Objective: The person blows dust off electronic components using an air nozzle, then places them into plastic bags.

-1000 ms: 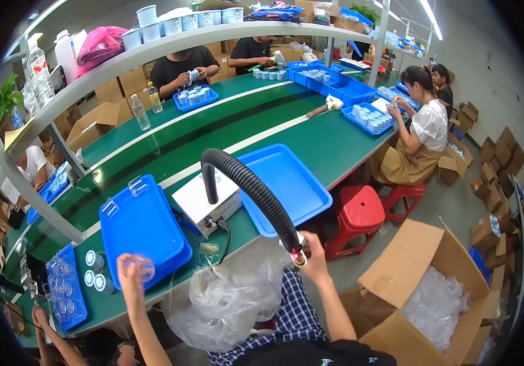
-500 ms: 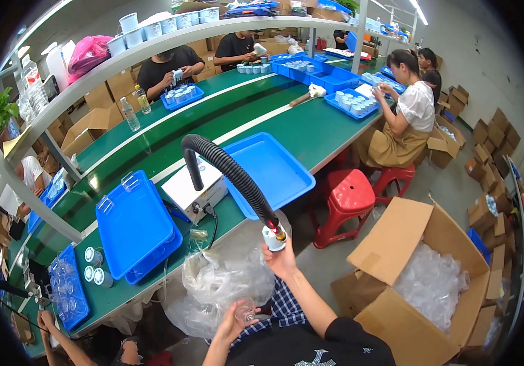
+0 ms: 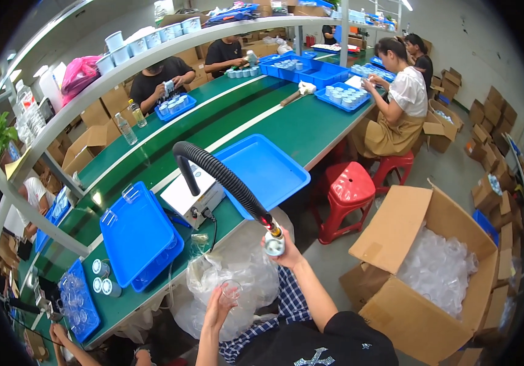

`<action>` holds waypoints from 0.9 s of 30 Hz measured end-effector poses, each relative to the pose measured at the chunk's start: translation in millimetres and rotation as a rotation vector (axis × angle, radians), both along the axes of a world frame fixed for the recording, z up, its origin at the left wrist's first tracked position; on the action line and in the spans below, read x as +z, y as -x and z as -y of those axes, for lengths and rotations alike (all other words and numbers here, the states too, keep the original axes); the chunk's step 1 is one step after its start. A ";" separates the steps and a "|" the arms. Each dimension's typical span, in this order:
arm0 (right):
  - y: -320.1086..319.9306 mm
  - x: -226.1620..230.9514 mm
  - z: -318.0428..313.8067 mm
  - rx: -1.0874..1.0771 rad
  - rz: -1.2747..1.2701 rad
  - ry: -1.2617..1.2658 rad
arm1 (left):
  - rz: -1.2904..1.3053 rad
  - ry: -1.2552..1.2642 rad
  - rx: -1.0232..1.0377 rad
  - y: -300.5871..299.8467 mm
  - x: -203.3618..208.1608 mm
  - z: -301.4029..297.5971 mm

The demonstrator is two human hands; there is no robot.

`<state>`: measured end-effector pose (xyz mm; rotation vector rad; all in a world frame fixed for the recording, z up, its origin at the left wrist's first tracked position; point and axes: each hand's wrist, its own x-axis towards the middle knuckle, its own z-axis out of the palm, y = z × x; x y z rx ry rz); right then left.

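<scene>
My right hand (image 3: 289,254) is closed around a small pale-blue cup (image 3: 274,247), held beneath the metal tip (image 3: 272,229) of a black corrugated hose (image 3: 228,183). Whether tip and cup touch, I cannot tell. A red glow shows by the tip. In my left hand (image 3: 214,310) is a clear, round plastic piece (image 3: 231,290), gripped in the fingers above a crumpled clear plastic bag (image 3: 237,271) beside my lap. The hose arches over a white box-shaped device (image 3: 195,198) with a black cord, standing on the green table.
An empty-looking blue tray (image 3: 262,174) and stacked blue trays (image 3: 137,235) flank the device. Several lidded cups (image 3: 108,287) stand near a tray of clear pieces (image 3: 79,302). At right, an open carton (image 3: 390,305) holds clear plastic parts, near red stools (image 3: 347,198). Co-workers sit around the table.
My left hand has risen and shifted left with the clear piece. My right hand has tilted the cup, so its inside now shows. The whole view has shifted slightly.
</scene>
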<state>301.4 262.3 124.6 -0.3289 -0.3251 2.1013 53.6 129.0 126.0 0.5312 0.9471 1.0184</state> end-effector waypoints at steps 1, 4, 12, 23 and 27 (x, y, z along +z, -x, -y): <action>0.9 2.9 2.0 -0.215 0.314 0.116 | -0.059 -0.036 -0.018 -7.4 7.6 -9.6; -16.5 -10.9 6.4 -0.395 0.302 0.195 | -0.020 -0.090 -0.161 -44.3 34.3 -53.1; -60.2 21.8 45.4 -0.615 0.333 0.149 | 0.423 0.156 -0.266 -154.4 -17.5 -176.9; -96.5 21.0 68.7 -0.705 0.319 0.201 | 0.704 0.351 -0.203 -166.2 21.4 -171.6; -87.4 25.9 72.7 -0.652 0.298 0.163 | 0.852 0.295 -0.369 -182.6 7.9 -186.1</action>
